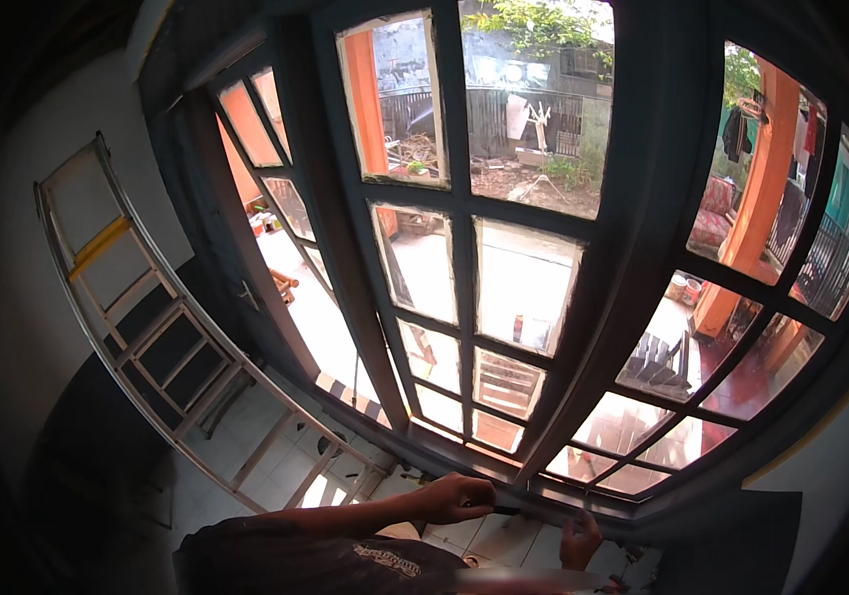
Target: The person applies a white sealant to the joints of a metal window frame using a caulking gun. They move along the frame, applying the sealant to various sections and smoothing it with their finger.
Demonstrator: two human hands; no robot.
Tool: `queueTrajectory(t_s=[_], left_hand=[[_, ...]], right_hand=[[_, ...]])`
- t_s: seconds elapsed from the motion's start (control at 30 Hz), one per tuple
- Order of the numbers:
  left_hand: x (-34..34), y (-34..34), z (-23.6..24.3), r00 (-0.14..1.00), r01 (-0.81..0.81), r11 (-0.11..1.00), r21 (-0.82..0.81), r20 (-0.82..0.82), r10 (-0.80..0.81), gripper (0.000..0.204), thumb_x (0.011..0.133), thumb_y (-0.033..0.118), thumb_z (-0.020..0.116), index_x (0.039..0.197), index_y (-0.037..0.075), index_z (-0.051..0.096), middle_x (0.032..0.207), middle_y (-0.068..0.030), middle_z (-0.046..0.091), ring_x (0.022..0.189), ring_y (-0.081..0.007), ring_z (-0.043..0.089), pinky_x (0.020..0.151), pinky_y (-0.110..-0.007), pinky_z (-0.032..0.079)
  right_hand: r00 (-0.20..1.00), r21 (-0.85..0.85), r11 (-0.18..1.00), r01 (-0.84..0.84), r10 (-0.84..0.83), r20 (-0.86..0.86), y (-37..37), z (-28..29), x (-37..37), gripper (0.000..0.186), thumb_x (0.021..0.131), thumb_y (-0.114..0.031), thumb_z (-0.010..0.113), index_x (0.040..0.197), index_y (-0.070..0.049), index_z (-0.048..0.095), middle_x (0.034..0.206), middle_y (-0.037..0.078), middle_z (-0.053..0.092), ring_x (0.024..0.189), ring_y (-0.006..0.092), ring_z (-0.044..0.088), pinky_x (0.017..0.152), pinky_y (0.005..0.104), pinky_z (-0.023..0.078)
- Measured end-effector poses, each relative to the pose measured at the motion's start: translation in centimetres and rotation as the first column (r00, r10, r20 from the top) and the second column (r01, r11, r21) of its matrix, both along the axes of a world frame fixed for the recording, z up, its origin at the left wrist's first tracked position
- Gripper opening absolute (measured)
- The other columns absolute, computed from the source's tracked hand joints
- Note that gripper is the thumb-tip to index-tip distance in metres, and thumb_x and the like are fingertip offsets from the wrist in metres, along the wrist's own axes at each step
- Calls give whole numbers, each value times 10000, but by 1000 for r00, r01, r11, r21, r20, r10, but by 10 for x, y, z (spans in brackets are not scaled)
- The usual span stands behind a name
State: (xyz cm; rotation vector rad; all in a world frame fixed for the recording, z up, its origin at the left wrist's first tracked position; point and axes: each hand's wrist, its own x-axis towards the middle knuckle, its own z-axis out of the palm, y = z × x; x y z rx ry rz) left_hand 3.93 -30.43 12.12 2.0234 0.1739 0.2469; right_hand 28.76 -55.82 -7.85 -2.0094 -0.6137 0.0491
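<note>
My left hand [456, 499] reaches in from the left, its fingers curled closed low in front of the window. A dark shape shows by its fingertips; what it is I cannot make out. To its right my right hand [579, 541] is raised with the fingers drawn together near the sill [583, 493]. Anything between those fingers is too small and dark to name. Both hands are close to the lower edge of the dark wooden window frame [633, 213], whose glass panes are set in a grid.
A metal ladder [162, 278] with a yellow rung leans at the left. Beside it a glazed door leaf [291, 183] stands ajar. White floor tiles [499, 535] lie below my hands. Outside are an orange post [747, 213], a patterned chair [712, 210] and a drying rack [540, 149].
</note>
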Motion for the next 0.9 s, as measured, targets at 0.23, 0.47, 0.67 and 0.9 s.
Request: queueTrajectory(t_s=[0.23, 0.47, 0.67, 0.9], left_hand=[[-57, 49, -25, 984, -175, 980, -91, -53, 171, 190, 1022, 181, 783, 1142, 54, 709, 985, -64, 799, 919, -173, 763, 839, -359, 590], [-86, 135, -62, 959, -241, 732, -637, -43, 279, 176, 1054, 136, 758, 1132, 16, 655, 1005, -123, 809, 964, -177, 782, 824, -330, 606], [-134, 238, -85, 946, -256, 675, -692, -35, 322, 159, 1053, 99, 747, 1126, 11, 637, 1015, -135, 809, 971, -196, 793, 853, -338, 615], [-164, 350, -85, 934, -305, 709, -636, -55, 353, 142, 1032, 36, 732, 1129, 1, 635, 975, -137, 812, 913, -188, 790, 852, -331, 620]], right_hand=[[879, 47, 969, -241, 198, 434, 100, 179, 9, 254, 881, -4, 840, 1116, -12, 745, 1105, 174, 790, 1047, 369, 766, 940, 461, 599], [685, 144, 920, -365, 161, 710, 274, 370, -73, 349, 874, -9, 831, 1210, -41, 743, 1138, 156, 721, 1122, 350, 690, 1029, 457, 534], [328, 115, 980, -165, -55, 943, 440, 444, -113, 346, 882, -94, 874, 1194, -100, 723, 1156, 115, 668, 1146, 348, 625, 1051, 524, 487], [184, 145, 987, -73, -129, 974, 543, 459, -91, 312, 845, -79, 890, 1121, -120, 751, 1088, 66, 661, 1041, 276, 618, 918, 441, 453]])
